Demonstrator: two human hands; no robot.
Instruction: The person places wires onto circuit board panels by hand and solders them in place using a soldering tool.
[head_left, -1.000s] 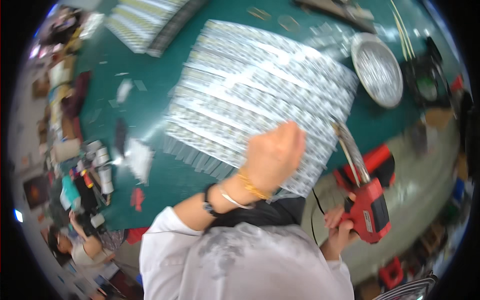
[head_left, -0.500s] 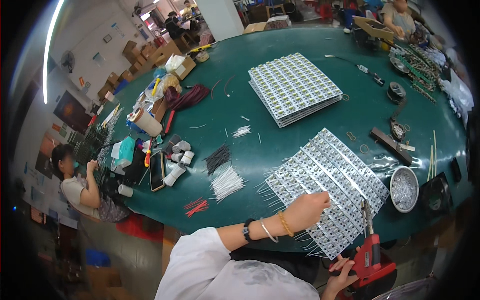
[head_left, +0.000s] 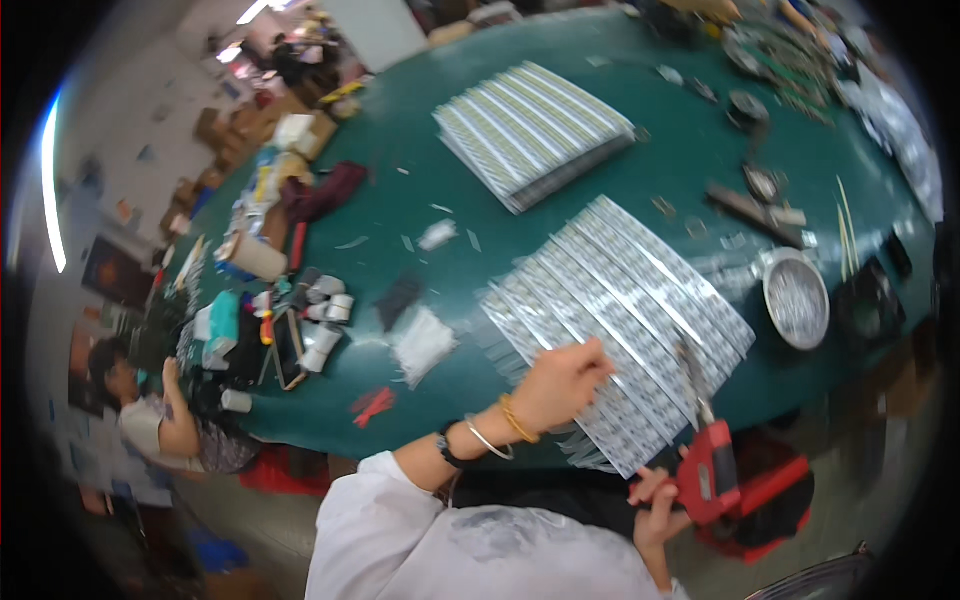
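A flat panel of small circuit boards (head_left: 650, 290) lies near me on the green table, with thin white wires sticking out along its left edge. My left hand (head_left: 565, 385) is over its near left part, fingers curled together; whatever they pinch is hidden. In my right hand (head_left: 655, 505), at the table's near edge, is a red soldering gun (head_left: 712, 470). Its metal tip points up over the right part of the panel; blur hides whether it touches. Left of the panel are a pile of white wires (head_left: 425, 345), black wires (head_left: 398, 300) and red wires (head_left: 373, 405).
A stack of similar panels (head_left: 535, 130) stands farther back. A metal bowl of small clear pieces (head_left: 797, 300) sits at right, beside a dark bar (head_left: 750, 215). Tape rolls, a phone (head_left: 289, 350) and bags crowd the left side. Another person (head_left: 165, 420) sits at far left.
The whole view has shifted and blurred, so the table's things appear higher and farther left. Both hands keep nearly the same places relative to the panel; the soldering gun stays in my right hand.
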